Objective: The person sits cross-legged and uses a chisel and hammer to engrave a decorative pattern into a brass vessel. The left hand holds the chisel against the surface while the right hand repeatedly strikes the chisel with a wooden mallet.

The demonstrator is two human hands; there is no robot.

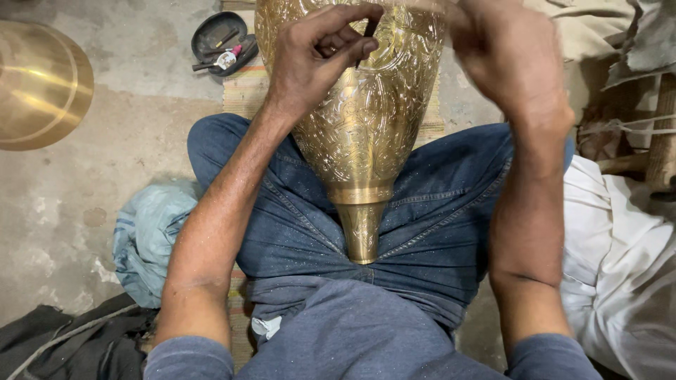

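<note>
An engraved brass vase (362, 134) lies across my lap with its narrow neck pointing toward my body, resting on my blue jeans. My left hand (320, 53) pinches a thin dark engraving tool (368, 32) against the vase's upper surface. My right hand (510, 60) is raised beside the vase's right side, blurred, fingers curled; what it holds is hidden past the frame's top edge.
A plain brass bowl (39, 84) sits on the concrete floor at the far left. A small dark tray with tools (222, 42) lies beyond my left knee. A pale blue cloth bundle (148, 239) is at my left, white cloth (620, 260) at my right.
</note>
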